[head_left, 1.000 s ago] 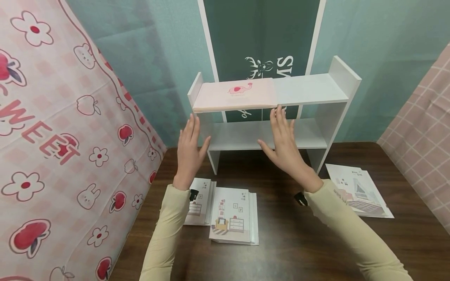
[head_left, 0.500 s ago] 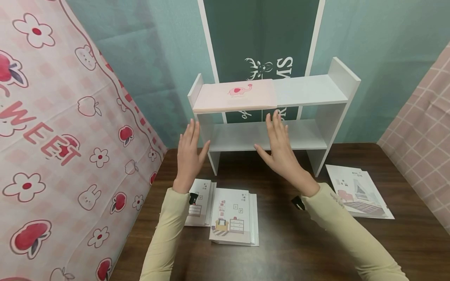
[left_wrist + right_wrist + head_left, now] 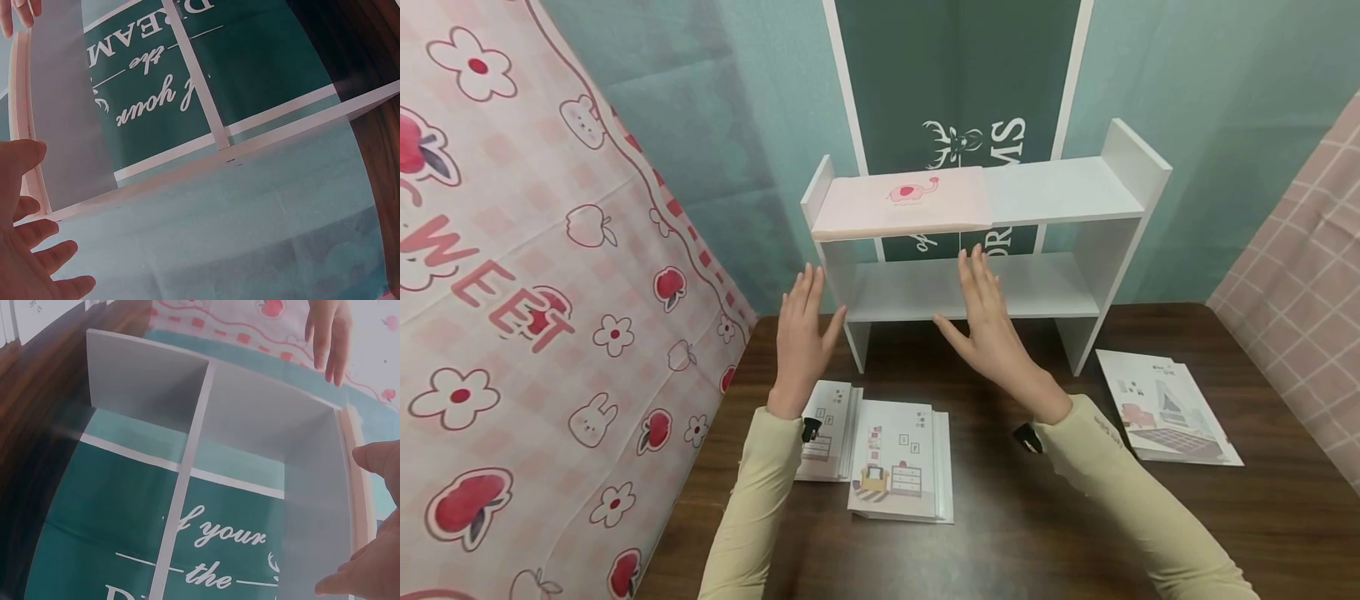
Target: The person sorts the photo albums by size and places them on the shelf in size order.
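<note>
A white two-tier shelf [image 3: 1060, 192] stands at the back of the dark wooden table. Across the left part of its top board lies a flat pink piece with an elephant print [image 3: 902, 208], its edge level with the board's front. My left hand [image 3: 802, 337] hovers before the shelf's left side, fingers straight and thumb spread. In front of the middle board is my right hand [image 3: 988, 329], likewise with straight fingers and thumb apart. Neither holds anything. The left wrist view shows the left hand's fingers [image 3: 47, 234] near the shelf's front edge.
Left of centre on the table lie two stacks of illustrated white booklets, one stack [image 3: 895, 467] partly beside another [image 3: 827, 437] close to the left wrist. More booklets [image 3: 1168, 408] lie at the right. Patterned cloths hang left [image 3: 617, 333] and right [image 3: 1292, 208]; a green curtain [image 3: 722, 125] hangs behind.
Both hands have drawn back from the shelf's top edge toward the person. The right hand has also shifted left. The pink piece and booklets stay in place.
</note>
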Demonstrator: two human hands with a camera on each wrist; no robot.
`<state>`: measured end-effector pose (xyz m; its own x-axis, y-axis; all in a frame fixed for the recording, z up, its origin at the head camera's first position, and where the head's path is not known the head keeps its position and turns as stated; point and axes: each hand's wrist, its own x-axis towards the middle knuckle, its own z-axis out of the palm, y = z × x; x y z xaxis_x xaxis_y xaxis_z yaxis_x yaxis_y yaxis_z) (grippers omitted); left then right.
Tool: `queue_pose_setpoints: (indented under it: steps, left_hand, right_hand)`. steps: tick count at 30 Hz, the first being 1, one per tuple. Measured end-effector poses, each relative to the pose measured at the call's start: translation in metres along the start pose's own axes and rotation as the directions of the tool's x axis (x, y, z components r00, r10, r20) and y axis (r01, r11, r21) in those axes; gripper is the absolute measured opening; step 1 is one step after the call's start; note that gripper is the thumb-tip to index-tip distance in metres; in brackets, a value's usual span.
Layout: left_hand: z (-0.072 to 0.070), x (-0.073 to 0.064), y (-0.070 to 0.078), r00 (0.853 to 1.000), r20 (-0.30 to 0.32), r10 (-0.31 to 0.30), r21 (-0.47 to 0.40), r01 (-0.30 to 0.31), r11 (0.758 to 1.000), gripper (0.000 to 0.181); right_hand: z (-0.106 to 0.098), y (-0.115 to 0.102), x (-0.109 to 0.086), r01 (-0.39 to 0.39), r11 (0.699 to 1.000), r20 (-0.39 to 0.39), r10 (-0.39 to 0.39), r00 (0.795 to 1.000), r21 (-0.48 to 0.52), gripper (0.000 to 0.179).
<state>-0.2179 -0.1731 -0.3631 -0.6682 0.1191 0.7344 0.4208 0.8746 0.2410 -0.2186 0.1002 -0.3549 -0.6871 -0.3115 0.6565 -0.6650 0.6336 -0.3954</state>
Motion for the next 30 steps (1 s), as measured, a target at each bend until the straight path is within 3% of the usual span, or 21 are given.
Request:
queue_pose_setpoints:
  steps: [15,30]
  left_hand:
    - [0.004,-0.003,0.001,0.999,0.023,-0.03,0.02,0.029,0.999,0.064]
    - [0.005,-0.015,0.0,0.997,0.055,-0.061,-0.005,0.061,0.998,0.062]
  right_hand:
    - [0.018,-0.001,-0.006,0.009,0.999,0.046,-0.011,0.999,0.041,0.091]
    - [0.032,-0.009,-0.022,-0.062,0.994,0.102,0.053,0.993,0.086,0.09]
